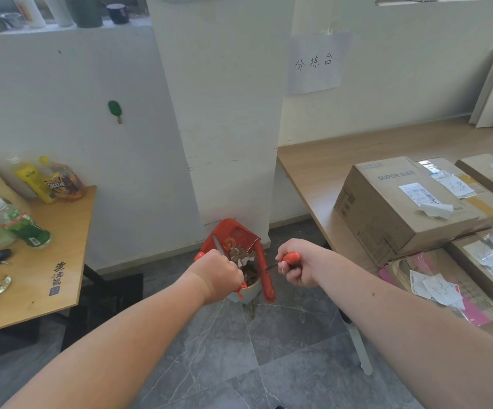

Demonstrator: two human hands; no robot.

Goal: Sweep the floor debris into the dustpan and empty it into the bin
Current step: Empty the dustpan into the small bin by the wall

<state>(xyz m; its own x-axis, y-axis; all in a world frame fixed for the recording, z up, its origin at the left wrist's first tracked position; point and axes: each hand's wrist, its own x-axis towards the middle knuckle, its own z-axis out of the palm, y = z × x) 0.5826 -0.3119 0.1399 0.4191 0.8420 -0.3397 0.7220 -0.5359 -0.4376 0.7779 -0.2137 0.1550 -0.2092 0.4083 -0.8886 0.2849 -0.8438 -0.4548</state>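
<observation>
A dustpan (pixel 246 293) with a grey body and red trim hangs low in front of the white pillar, above the grey floor. It holds brown scraps (pixel 241 255), white paper bits and a red carton (pixel 233 233). My left hand (pixel 221 274) is closed around the dustpan's red handle. My right hand (pixel 297 265) grips the red end of a broom handle (pixel 291 257). The red broom head (pixel 266 276) rests against the dustpan's right side. A few brown bits (pixel 251 309) show just under the pan. No bin is in sight.
A wooden table (pixel 47 261) at left carries drink bottles (pixel 18 222), a car key and small items. At right, a long wooden bench (pixel 328 169) bears cardboard parcels (pixel 401 202). A white pillar (pixel 227 113) stands straight ahead. A grey tiled floor (pixel 224 358) lies between them.
</observation>
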